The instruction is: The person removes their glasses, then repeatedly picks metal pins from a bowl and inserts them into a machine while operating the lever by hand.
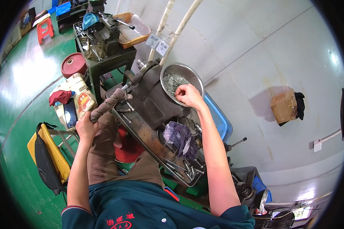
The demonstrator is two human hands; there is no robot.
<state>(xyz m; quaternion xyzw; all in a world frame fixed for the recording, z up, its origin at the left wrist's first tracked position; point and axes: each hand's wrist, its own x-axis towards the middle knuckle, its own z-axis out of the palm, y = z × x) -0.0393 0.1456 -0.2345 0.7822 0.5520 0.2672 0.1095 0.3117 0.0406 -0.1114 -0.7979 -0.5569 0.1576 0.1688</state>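
Many metal pins lie in a bowl, upper middle; the right hand curls there, grip hard to see; the left hand grips a wrapped bar.

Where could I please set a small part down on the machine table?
The machine table has a bare patch between the dark housing and its front edge, left of the purple cloth; loose metal tools crowd its right end.

Left grip on wrapped lever, right grip over bowl of metal pieces
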